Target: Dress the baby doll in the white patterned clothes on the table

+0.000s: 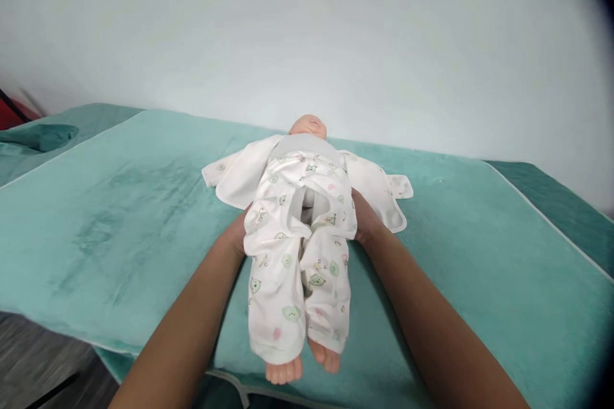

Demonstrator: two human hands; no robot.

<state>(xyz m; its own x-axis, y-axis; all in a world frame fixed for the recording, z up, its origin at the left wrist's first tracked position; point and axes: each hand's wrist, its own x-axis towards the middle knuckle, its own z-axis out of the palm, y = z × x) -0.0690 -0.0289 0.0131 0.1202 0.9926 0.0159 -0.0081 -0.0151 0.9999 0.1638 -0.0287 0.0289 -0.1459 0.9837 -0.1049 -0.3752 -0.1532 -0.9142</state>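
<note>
A baby doll (308, 126) lies on its back, its head at the far side and its bare feet (284, 371) towards me. It wears white split-crotch trousers (278, 294) printed with small green animals, pulled high over the belly. A white jacket (249, 172) is spread open beneath it, with its sleeves out to both sides. My left hand (240, 230) is against the left side of the doll's hips, at the trousers. On the opposite side, my right hand (365, 216) reaches in at the hip. The doll and cloth hide the fingers of both hands.
Pale green plush cloth (134, 223) covers the table under the doll. Darker green cloth (566, 204) shows at the right, and a bunched piece (43, 137) at the far left. A white wall (307, 51) stands behind the table. Grey flooring (33, 358) shows at lower left.
</note>
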